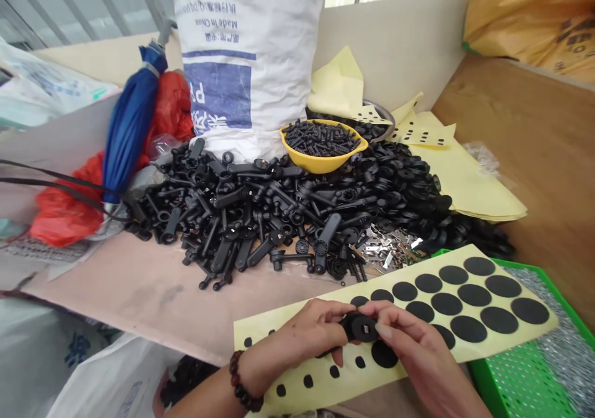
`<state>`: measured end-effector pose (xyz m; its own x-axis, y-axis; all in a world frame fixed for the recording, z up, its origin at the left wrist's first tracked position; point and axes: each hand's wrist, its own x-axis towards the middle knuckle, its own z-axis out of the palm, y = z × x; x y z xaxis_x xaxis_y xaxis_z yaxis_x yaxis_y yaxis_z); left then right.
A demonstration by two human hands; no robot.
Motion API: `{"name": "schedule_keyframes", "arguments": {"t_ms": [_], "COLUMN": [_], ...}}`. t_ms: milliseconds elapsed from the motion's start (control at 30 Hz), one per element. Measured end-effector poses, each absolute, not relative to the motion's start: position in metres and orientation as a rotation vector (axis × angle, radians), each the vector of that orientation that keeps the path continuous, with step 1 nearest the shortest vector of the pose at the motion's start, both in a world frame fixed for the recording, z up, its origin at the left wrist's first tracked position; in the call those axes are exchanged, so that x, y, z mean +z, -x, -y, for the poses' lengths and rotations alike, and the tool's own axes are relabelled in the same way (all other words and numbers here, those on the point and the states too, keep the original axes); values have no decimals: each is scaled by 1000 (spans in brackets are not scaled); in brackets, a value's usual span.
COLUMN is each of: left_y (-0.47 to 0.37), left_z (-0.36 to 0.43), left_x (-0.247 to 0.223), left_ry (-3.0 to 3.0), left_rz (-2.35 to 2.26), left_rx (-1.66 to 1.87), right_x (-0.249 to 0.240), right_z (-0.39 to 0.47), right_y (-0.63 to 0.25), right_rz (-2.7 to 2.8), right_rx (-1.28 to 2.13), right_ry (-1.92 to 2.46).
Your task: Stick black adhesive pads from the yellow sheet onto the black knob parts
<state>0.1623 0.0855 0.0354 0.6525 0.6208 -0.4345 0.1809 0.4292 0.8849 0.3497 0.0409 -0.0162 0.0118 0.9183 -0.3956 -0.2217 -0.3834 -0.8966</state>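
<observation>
Both hands hold a black plastic crank handle (361, 327), its round end facing up with a small metal clip in the middle. My left hand (307, 337), a beaded bracelet at the wrist, wraps its fingers round the arm of the handle. On the other side my right hand (413, 337) pinches the rim of the round end between thumb and fingers. Beneath both hands lies a pale yellow sheet (251, 328) with large black round stickers (469, 329) and small black dots (308, 381).
Behind lie heaped black crank handles (223, 198), black round parts (404, 185) and metal clips (388, 247). A yellow bowl (320, 162) of black screws, a white sack (283, 52), a blue umbrella (130, 120) and red bags (69, 210) stand further back. Right is a green basket (486, 381).
</observation>
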Motion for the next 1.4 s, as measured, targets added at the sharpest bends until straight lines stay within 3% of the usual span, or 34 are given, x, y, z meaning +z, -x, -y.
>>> {"name": "schedule_keyframes", "arguments": {"t_ms": [1400], "left_y": [-168], "left_z": [-86], "left_x": [22], "left_ry": [-1260], "left_rz": [-887], "left_rx": [270], "right_x": [-21], "right_z": [-40], "right_y": [-350], "right_rz": [914], "right_rx": [1404], "right_ry": [1402]}}
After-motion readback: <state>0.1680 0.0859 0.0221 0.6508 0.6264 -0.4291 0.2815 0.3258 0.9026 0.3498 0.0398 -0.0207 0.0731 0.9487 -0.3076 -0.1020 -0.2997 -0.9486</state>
